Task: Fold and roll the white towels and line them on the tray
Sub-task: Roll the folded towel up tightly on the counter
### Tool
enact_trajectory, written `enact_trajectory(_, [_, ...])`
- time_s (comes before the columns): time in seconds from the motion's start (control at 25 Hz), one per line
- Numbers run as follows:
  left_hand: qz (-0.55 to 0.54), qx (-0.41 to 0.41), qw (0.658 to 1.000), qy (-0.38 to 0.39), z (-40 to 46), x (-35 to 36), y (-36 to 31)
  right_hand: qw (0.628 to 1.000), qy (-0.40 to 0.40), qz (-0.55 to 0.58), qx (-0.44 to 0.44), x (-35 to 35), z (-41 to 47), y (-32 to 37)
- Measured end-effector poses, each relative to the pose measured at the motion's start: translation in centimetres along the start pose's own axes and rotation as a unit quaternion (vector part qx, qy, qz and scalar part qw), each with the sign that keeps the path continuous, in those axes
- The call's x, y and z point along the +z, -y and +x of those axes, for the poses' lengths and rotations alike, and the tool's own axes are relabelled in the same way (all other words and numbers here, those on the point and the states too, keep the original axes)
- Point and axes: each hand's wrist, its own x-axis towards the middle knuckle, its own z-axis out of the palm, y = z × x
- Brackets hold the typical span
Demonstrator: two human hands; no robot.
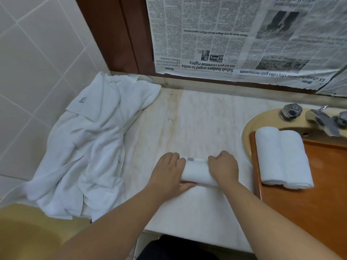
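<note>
While both hands work at its middle, the pale veined marble counter [197,113] spreads out beyond the fingertips, running up to a sheet of printed newspaper [244,34] taped over the wall behind. Well to the left of the left hand's fingers lies a heap of loose, crumpled white towels [90,143], reaching from the tiled corner to the counter's near edge. Off to the right of the right hand's knuckles, a flat orange-brown wooden tray [309,203] rests across the yellow basin, below the chrome tap [319,119], and two rolled white towels [283,158] lie on its far-left corner, touching side by side. Between the hands sits a partly rolled white towel [198,171] with a small label on top; its unrolled flat part lies on the counter towards the person. The left hand [169,171] lies over the roll's left end, fingers curved over it and thumb along its near side. The right hand [223,167] grips the right end, fingers curled tight.
</note>
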Motion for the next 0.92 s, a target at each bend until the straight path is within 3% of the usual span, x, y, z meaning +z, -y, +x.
enact_trajectory(0.24, [0.042, -0.003, 0.993, 0.114, 2.6, -2.0, -0.1, 0.995, -0.072, -0.044, -0.047, 0.2, 1.2, 0.8])
enact_trajectory(0.36, [0.068, 0.008, 0.984, 0.164, 3.7, -2.8, 0.2, 0.964, -0.151, -0.088, -0.201, -0.1, 1.0, 1.2])
enact_trajectory(0.52, [0.095, -0.014, 0.972, 0.213, 5.3, -3.1, 0.0, 0.876, -0.141, -0.143, -0.438, 1.2, -2.3, -0.4])
enact_trajectory(0.72, [0.099, -0.017, 0.967, 0.234, 6.1, -2.9, 0.1, 0.899, -0.013, -0.210, -0.384, 2.2, -5.4, -1.9])
enact_trajectory(0.92, [0.039, 0.011, 0.975, 0.219, 7.3, -3.7, 1.6, 0.889, 0.079, -0.274, -0.358, 0.5, -2.4, 1.4])
